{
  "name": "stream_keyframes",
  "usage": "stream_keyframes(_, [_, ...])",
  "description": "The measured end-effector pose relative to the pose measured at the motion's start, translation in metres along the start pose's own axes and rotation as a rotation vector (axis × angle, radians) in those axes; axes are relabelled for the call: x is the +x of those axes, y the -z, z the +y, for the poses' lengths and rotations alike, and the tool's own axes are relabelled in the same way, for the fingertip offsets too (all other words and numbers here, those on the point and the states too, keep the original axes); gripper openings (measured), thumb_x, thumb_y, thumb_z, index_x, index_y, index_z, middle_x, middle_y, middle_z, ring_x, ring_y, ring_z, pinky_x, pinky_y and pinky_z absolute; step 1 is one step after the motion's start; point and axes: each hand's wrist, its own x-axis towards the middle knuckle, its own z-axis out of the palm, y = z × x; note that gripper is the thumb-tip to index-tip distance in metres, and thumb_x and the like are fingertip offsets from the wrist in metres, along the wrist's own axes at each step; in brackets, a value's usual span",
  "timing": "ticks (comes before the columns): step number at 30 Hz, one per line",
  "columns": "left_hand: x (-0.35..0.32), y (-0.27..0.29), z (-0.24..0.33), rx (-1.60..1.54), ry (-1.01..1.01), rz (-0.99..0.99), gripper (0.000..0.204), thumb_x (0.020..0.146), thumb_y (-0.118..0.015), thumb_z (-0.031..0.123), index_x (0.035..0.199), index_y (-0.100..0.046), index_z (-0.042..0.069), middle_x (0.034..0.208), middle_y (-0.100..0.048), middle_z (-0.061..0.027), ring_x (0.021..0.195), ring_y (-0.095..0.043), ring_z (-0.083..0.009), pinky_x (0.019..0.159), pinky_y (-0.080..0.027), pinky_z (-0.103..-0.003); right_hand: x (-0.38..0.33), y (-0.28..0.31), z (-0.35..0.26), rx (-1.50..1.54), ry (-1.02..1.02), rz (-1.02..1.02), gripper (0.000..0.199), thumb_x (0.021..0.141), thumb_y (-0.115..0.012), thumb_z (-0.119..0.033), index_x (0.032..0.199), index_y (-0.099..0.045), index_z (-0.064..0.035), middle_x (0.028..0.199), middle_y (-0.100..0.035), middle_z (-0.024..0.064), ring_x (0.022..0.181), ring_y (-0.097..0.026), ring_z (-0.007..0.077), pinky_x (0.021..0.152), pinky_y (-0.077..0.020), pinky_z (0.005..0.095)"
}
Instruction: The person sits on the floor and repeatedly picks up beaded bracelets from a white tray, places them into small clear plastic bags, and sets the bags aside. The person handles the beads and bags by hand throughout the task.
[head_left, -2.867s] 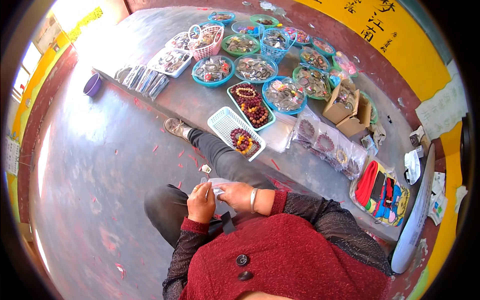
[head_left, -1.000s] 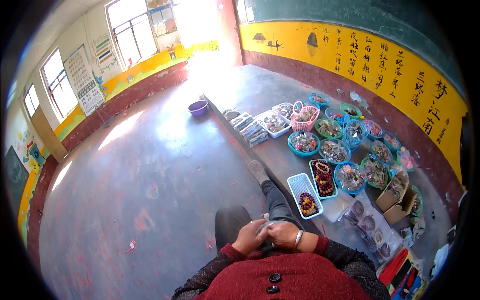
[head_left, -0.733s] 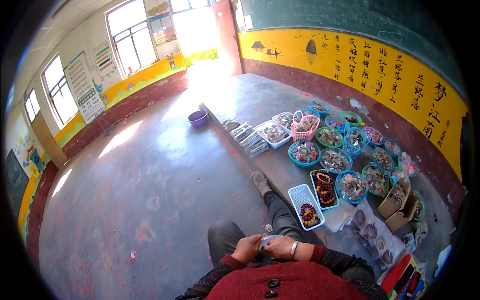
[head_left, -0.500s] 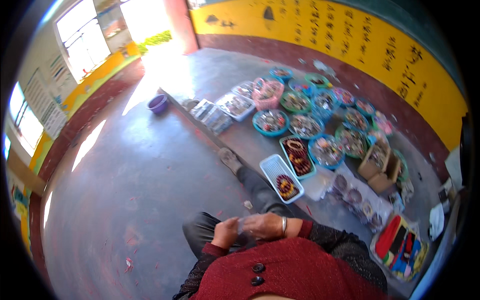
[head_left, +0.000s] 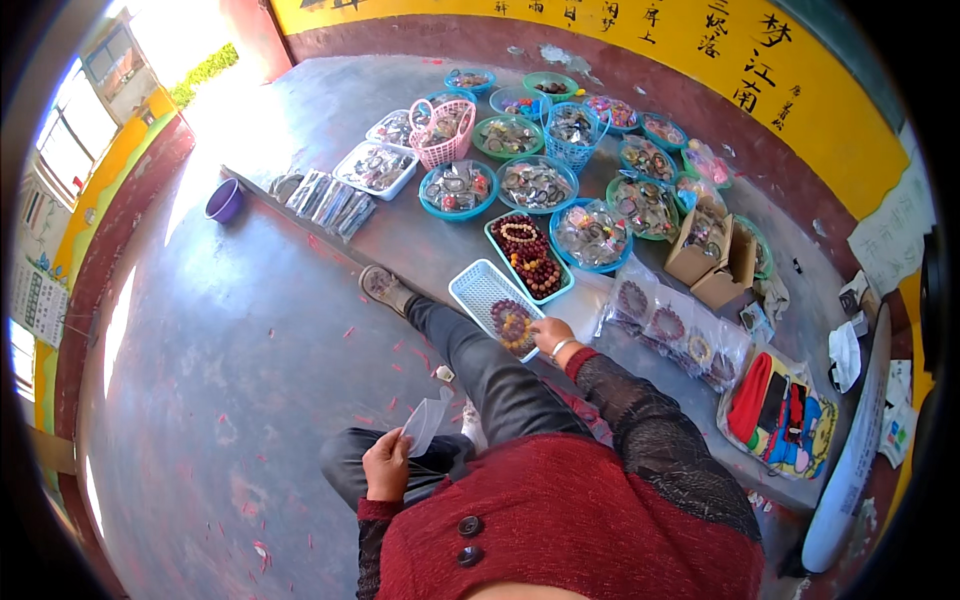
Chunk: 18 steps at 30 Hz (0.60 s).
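Observation:
My left hand [head_left: 386,465] is closed on the edge of a clear plastic bag [head_left: 430,418], which sticks up limp above my bent knee. Stretched forward, my right hand [head_left: 550,337], with a silvery bangle at its wrist, is over the near right rim of a white-and-blue slotted basket [head_left: 475,283]. Its fingers curl at the side of a beaded bracelet [head_left: 512,322] of dark red and yellow beads lying in there; the fingertips are partly hidden. Right behind it, a green-rimmed tray [head_left: 541,285] holds several dark red bead bracelets and a pale one.
Several round baskets of bagged goods, such as a blue basket [head_left: 592,236], crowd the floor ahead. To the right are bagged bracelets [head_left: 668,322], cardboard boxes [head_left: 700,255] and a colourful bag [head_left: 785,415]. A purple bucket [head_left: 224,202] stands far left. My leg [head_left: 490,360] stretches beside the basket.
My hands, together in my lap before, have parted. The right one has reached forward to the bracelet in the basket; the left one keeps the plastic bag. The view has shifted.

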Motion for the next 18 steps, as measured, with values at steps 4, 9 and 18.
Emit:
stream_keyframes(4, [-0.004,0.006,0.013,-0.003,0.033,-0.001,0.018,0.082,-0.063,0.013,0.096,-0.066,0.001,0.075,-0.066,-0.0103,0.067,-0.061,-0.0114,0.064,-0.047,-0.025,0.022,-0.032,-0.009,-0.096,0.062,0.028,0.025,0.075,-0.053,-0.017,0.096,-0.065,-0.0127,0.092,-0.060,0.0169,0.089,-0.057,0.0354,0.081,-0.0458,0.0425])
stream_keyframes(9, [-0.010,0.007,0.014,-0.054,0.033,0.011,0.017,0.083,-0.062,0.012,0.096,-0.065,0.001,0.075,-0.066,-0.0094,0.067,-0.060,-0.0110,0.063,-0.047,-0.025,0.033,-0.053,-0.024,-0.349,-0.087,-0.121,0.024,0.079,-0.061,-0.029,0.097,-0.064,-0.0149,0.107,-0.052,0.0111,0.106,-0.049,0.0285,0.086,-0.0457,0.0367])
stream_keyframes(18, [-0.013,0.003,0.023,0.043,0.072,-0.058,0.017,0.083,-0.060,0.010,0.096,-0.065,0.000,0.070,-0.064,-0.0031,0.066,-0.057,-0.0064,0.061,-0.046,-0.021,0.043,-0.002,-0.028,0.030,0.161,0.079,0.016,0.067,-0.071,-0.022,0.078,-0.065,-0.0117,0.105,-0.053,0.0155,0.102,-0.051,0.0321,0.087,-0.0438,0.0391])
